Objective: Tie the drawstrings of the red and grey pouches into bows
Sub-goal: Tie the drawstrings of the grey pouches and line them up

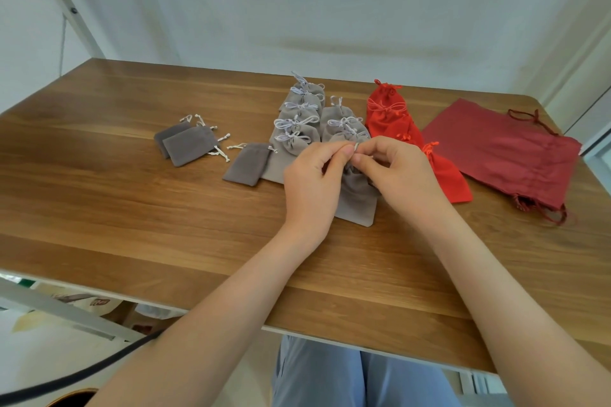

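- While both hands meet over it, the grey pouch [357,198] lies flat on the table [132,208], with its bottom edge towards the person and its gathered neck hidden under the fingers.
- Of its pale drawstring [356,146] we see only a short piece, held up between the tips of the two thumbs.
- The left hand [310,182] has its fingers curled, and thumb and forefinger pinch the drawstring.
- The right hand [396,172] is curled in the same way and pinches the same drawstring from the other side, so the fingertips of both hands almost touch.
- Just beyond the hands we see two rows of tied grey pouches [297,116], overlapping one another, each with a pale bow at its neck.
- Directly to the right of the right hand lies a bright red pouch [449,178], whose neck is partly covered by this hand.
- Beyond the right hand more red pouches [386,112] lie in a row, and some of them show red bows.
- Further right, well apart from the hand, a large dark red pouch [502,155] lies flat with its dark cords loose.
- To the left of the left hand a small dark grey pouch [246,163] lies near, its strings not tied.
- Further left, two more small grey pouches [190,144] overlap each other, also with loose strings.
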Available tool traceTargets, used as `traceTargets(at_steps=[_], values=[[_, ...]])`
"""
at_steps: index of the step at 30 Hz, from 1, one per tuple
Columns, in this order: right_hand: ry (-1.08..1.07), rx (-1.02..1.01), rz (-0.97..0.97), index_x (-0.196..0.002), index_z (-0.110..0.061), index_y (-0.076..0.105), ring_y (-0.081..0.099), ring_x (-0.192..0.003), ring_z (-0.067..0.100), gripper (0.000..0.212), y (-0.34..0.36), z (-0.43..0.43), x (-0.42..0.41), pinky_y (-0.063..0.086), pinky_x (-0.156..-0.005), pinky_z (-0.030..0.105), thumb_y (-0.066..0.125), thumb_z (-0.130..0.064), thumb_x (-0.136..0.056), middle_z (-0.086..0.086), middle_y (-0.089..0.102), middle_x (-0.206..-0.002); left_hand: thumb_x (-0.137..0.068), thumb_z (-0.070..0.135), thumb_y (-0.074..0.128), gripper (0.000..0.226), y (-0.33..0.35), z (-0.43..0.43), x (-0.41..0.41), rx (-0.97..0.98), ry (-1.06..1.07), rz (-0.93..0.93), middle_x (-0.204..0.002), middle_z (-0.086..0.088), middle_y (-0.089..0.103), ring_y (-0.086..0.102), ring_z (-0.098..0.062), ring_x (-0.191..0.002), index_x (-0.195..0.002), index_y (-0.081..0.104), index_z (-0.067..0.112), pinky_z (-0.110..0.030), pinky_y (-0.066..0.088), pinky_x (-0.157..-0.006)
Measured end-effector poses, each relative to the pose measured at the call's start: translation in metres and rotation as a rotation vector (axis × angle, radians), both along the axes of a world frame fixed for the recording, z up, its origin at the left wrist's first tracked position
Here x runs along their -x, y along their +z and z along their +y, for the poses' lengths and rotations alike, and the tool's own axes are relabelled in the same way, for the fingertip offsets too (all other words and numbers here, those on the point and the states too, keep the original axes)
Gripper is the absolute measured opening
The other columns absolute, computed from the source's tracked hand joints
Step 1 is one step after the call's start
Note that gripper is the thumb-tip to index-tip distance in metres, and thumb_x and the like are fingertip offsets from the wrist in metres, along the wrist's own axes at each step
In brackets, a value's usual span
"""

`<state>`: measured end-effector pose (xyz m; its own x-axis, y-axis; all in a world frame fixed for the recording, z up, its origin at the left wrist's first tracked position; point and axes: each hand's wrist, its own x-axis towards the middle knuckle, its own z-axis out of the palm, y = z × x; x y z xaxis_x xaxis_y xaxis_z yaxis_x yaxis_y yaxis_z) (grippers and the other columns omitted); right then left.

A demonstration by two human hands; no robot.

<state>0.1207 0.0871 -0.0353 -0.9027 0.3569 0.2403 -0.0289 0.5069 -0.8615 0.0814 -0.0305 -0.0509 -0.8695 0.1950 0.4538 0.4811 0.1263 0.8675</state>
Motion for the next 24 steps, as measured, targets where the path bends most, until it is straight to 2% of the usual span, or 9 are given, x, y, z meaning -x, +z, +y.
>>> traceTargets(at_steps=[3, 8, 10, 14, 18, 19, 21, 22, 24], values=[[-0.033, -0.103, 0.018, -0.088, -0.015, 0.068, 0.063, -0.081, 0.006, 0.006, 0.0, -0.003, -0.001, 0.048, -0.074, 0.023, 0.062, -0.016, -0.088, -0.005, 0.07, -0.084, -0.091, 0.013, 0.061, 0.015, 0.0, 0.0, 0.0, -0.023, -0.011, 0.015, -0.091, 0.008, 0.068, 0.06, 0.0, -0.091, -0.1, 0.073, 0.014, -0.012, 0.045, -0.081], [-0.057, -0.123, 0.06, -0.088, -0.014, 0.064, 0.054, -0.069, -0.008, 0.005, -0.001, -0.005, -0.004, 0.039, -0.062, 0.008, 0.06, -0.016, -0.089, -0.014, 0.062, -0.075, -0.09, 0.012, 0.062, 0.017, 0.001, 0.0, 0.0, -0.046, -0.039, -0.01, -0.095, 0.015, 0.067, 0.06, 0.003, -0.096, -0.103, 0.072, 0.016, -0.013, 0.045, -0.086], [-0.058, -0.125, 0.074, -0.089, -0.013, 0.064, 0.053, -0.068, -0.01, 0.006, 0.0, -0.006, -0.005, 0.038, -0.062, 0.008, 0.058, -0.016, -0.091, -0.015, 0.06, -0.073, -0.09, 0.011, 0.062, 0.017, 0.002, 0.0, -0.001, -0.068, -0.062, -0.04, -0.095, 0.018, 0.066, 0.061, 0.004, -0.096, -0.103, 0.072, 0.017, -0.012, 0.044, -0.086], [-0.019, -0.113, 0.074, -0.093, -0.012, 0.062, 0.05, -0.061, -0.008, 0.01, 0.001, -0.006, -0.005, 0.037, -0.059, 0.008, 0.054, -0.018, -0.095, -0.014, 0.057, -0.069, -0.091, 0.011, 0.061, 0.019, 0.004, -0.001, -0.001, -0.108, -0.099, -0.079, -0.1, 0.012, 0.068, 0.062, 0.001, -0.099, -0.106, 0.071, 0.018, -0.016, 0.047, -0.087], [0.029, -0.119, 0.065, -0.095, -0.011, 0.057, 0.046, -0.054, 0.0, 0.01, 0.002, -0.007, -0.006, 0.036, -0.054, 0.012, 0.05, -0.017, -0.097, -0.01, 0.056, -0.072, -0.091, 0.011, 0.061, 0.033, 0.007, -0.002, 0.001, -0.194, -0.206, -0.25, -0.093, 0.008, 0.07, 0.062, -0.004, -0.089, -0.111, 0.062, 0.037, -0.018, 0.048, -0.083], [0.038, -0.142, 0.069, -0.095, -0.01, 0.056, 0.046, -0.052, 0.0, 0.009, 0.002, -0.006, -0.008, 0.035, -0.053, 0.012, 0.049, -0.015, -0.097, -0.009, 0.055, -0.072, -0.091, 0.011, 0.061, 0.034, 0.007, -0.002, 0.002, -0.198, -0.237, -0.297, -0.093, 0.009, 0.069, 0.062, -0.003, -0.09, -0.112, 0.061, 0.037, -0.017, 0.048, -0.082], [0.059, -0.213, 0.072, -0.096, -0.006, 0.055, 0.049, -0.051, -0.003, 0.007, 0.001, -0.005, -0.01, 0.034, -0.053, 0.011, 0.049, -0.01, -0.096, -0.011, 0.051, -0.069, -0.092, 0.012, 0.06, 0.028, 0.004, -0.002, 0.005, -0.179, -0.271, -0.379, -0.103, 0.009, 0.069, 0.063, -0.004, -0.099, -0.115, 0.065, 0.026, -0.018, 0.049, -0.081], [0.066, -0.249, 0.068, -0.097, -0.005, 0.055, 0.05, -0.053, -0.005, 0.007, 0.001, -0.004, -0.01, 0.034, -0.053, 0.01, 0.049, -0.009, -0.096, -0.012, 0.049, -0.068, -0.092, 0.013, 0.06, 0.024, 0.003, -0.002, 0.006, -0.158, -0.276, -0.401, -0.105, 0.007, 0.07, 0.064, -0.006, -0.098, -0.113, 0.067, 0.022, -0.019, 0.049, -0.079], [0.073, -0.304, 0.062, -0.096, -0.004, 0.055, 0.051, -0.057, -0.007, 0.007, 0.0, -0.003, -0.011, 0.035, -0.054, 0.01, 0.05, -0.008, -0.095, -0.014, 0.047, -0.066, -0.092, 0.015, 0.059, 0.017, 0.001, -0.003, 0.007, -0.113, -0.27, -0.409, -0.09, 0.008, 0.071, 0.062, -0.005, -0.079, -0.104, 0.07, 0.022, -0.022, 0.049, -0.071]])
